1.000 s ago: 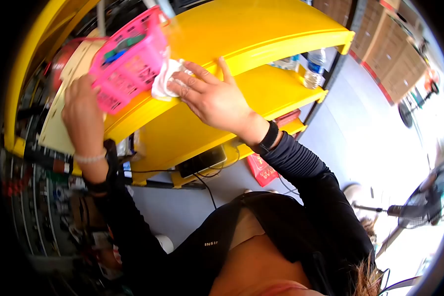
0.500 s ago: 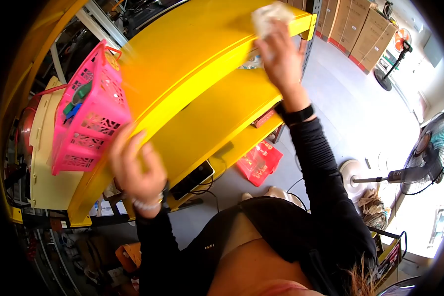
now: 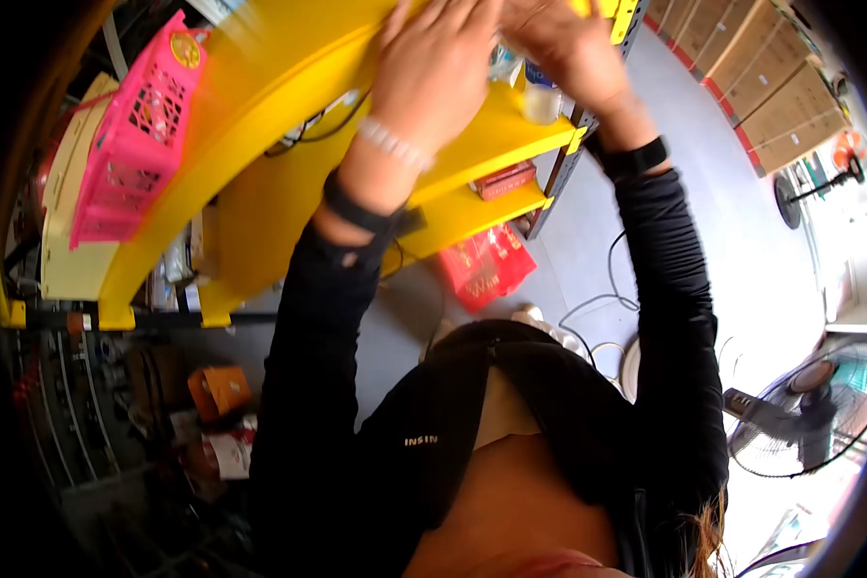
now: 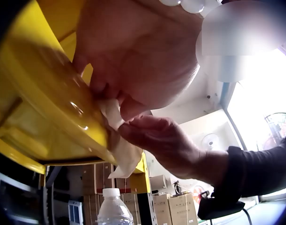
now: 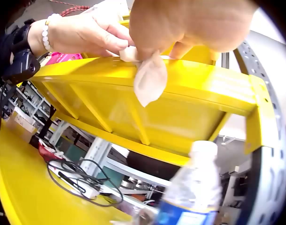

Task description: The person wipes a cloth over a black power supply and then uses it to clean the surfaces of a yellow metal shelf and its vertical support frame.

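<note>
My left hand [image 3: 433,77] and right hand [image 3: 573,53] are close together at the front edge of the yellow upper shelf [image 5: 213,86]. Between them is a thin white cloth [image 5: 151,82], its loose end hanging over the shelf lip in the right wrist view. Thumb and fingers of my right hand pinch the cloth. Beside it, the left thumb and fingers grip another part of the cloth, as the left wrist view shows. In the head view the hands hide the cloth.
A pink plastic basket [image 3: 140,135] stands at the shelf's left end. Below, on the middle shelf, are a water bottle [image 5: 194,187] near the right post and a black cable [image 5: 82,180]. A red bag [image 3: 486,265] lies on the floor; a fan [image 3: 809,409] stands at right.
My right hand first wiped beside the basket with the cloth, then moved right along the shelf. The left hand left the basket and has joined it at the cloth.
</note>
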Tool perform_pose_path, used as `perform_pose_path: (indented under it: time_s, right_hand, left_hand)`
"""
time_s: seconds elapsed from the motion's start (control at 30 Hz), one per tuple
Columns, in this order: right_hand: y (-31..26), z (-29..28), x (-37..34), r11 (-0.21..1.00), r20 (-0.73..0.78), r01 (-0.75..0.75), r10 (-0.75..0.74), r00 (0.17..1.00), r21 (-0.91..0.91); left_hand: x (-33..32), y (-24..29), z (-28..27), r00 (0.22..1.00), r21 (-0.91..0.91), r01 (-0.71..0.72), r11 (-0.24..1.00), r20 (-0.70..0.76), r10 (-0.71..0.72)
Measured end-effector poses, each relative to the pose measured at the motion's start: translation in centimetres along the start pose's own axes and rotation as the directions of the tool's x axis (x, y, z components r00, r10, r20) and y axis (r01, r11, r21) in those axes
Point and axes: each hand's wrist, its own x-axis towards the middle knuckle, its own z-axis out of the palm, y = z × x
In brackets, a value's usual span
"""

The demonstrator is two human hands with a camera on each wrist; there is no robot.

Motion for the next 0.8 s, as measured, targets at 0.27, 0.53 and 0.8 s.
perform_pose_path:
  time_s: [0.27,0.53,0.8]
  right_hand:
    - [6.0,-2.4,-2.0,0.977,-0.07,-0.197,0.203,0.977,0.081]
    - [-3.2,4.6,-15.4,0.937,0.223,-0.181,0.117,0.968,0.298]
    - [-18.6,9.9,-12.7,0.823,0.796,-0.507,0.117,0.594,0.257]
  left_hand:
    - [5.5,4.1,8.9,0.995,-0.031,0.069,0.997,-0.063,-0.071]
    - [-12.2,4.8,12.7,0.992,-0.079,0.042,0.996,0.126,-0.032]
    - [-26.9,0.8,13.0,0.511,0.287,0.654,0.699,0.514,-0.689]
